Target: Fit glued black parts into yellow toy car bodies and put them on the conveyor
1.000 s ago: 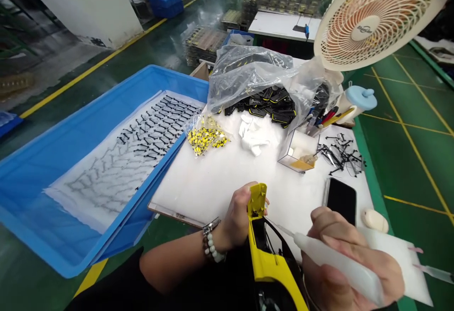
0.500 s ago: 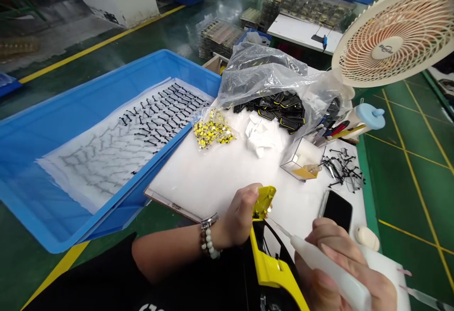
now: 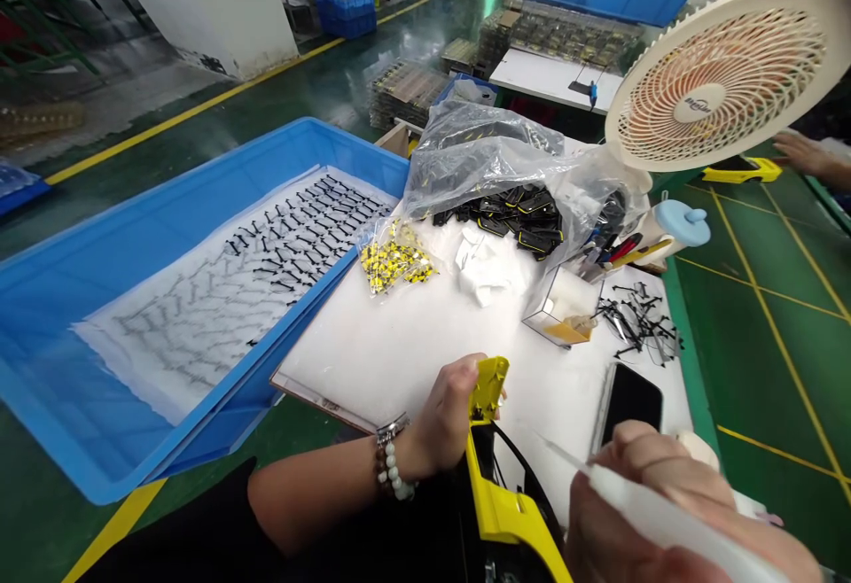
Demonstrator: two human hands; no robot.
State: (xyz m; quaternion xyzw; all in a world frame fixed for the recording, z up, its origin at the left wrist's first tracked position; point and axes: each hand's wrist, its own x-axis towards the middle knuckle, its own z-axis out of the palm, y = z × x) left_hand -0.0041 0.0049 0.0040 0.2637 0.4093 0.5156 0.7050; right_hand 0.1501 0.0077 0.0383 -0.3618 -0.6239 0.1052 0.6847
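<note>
My left hand [image 3: 447,415], with a beaded bracelet and a watch at the wrist, is closed around the raised yellow panel [image 3: 489,388] of a yellow model car body [image 3: 506,512]. The car body stands on end near my lap, with black parts along its inner side; its lower end is out of view. In my right hand [image 3: 665,485] is a white squeeze bottle [image 3: 655,508] with a thin needle tip. The tip points up and left, over the white tabletop, apart from the car body.
A blue tray [image 3: 199,441] holds rows of small black parts on sheets. On the white table [image 3: 392,344] lie a bag of yellow-black pieces [image 3: 394,266], black parts under plastic [image 3: 522,211], a clear box [image 3: 562,308] and a phone [image 3: 628,406]. A fan [image 3: 705,96] and another person's hand [image 3: 808,153] are at right.
My right hand has drawn the squeeze bottle back right, so its needle tip has left the car body's side. The left hand keeps its hold on the panel. The camera view has shifted slightly.
</note>
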